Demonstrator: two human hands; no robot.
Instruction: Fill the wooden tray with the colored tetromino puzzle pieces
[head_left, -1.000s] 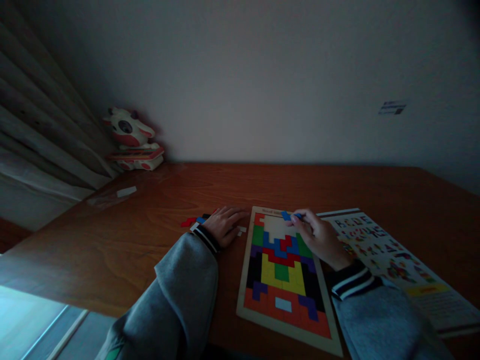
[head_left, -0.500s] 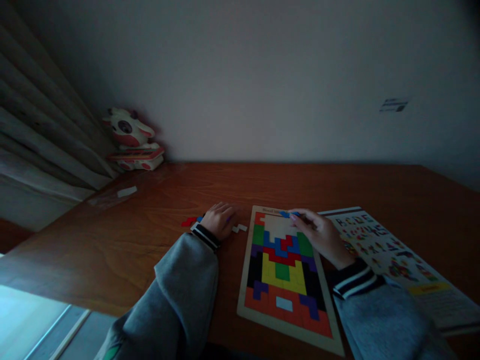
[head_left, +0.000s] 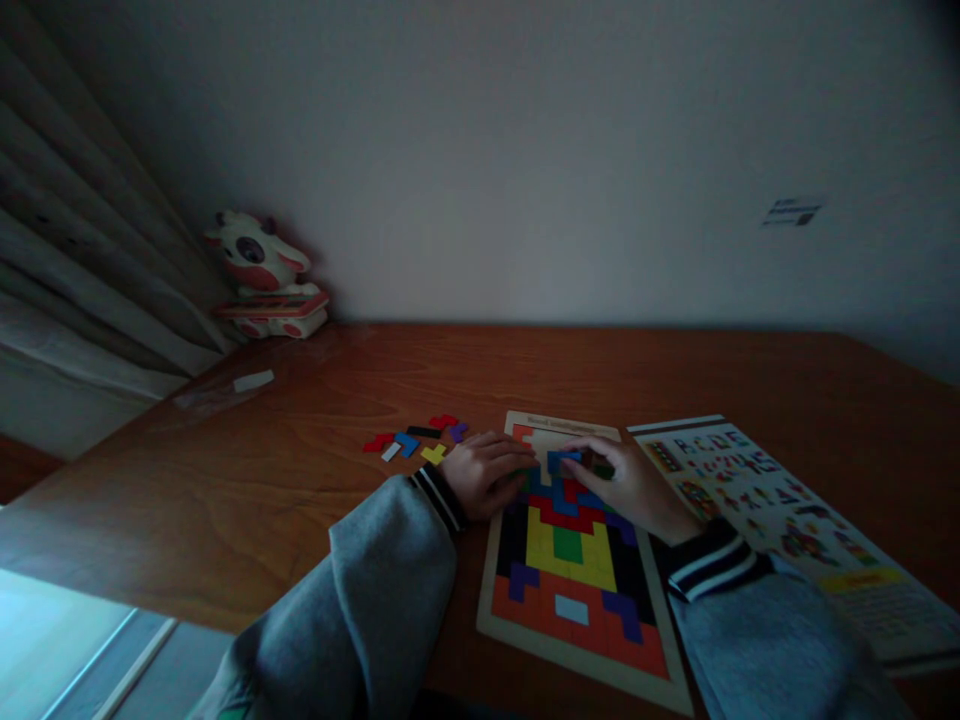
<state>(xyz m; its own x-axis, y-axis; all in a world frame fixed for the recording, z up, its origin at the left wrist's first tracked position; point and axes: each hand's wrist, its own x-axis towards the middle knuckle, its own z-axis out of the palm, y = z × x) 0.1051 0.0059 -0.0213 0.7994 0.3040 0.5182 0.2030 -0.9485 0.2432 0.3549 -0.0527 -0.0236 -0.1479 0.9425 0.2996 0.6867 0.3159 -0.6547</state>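
Left hand (head_left: 484, 474) moved over pale-framed wooden puzzle board (head_left: 585, 660), grip: can't tell | right hand (head_left: 628, 486) pinching flat angular blue piece (head_left: 556, 462), board's upper half | piece juts left of pinch, long axis unclear

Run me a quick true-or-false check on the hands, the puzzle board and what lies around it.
1. The right hand holds a blue piece over the board. True.
2. Nothing lies left of the board on the table. False: loose pieces lie there.
3. The left hand hides part of the board's left edge. True.
4. No green piece shows on the board. False: a green square sits amid yellow.
5. A printed sheet lies right of the board. True.
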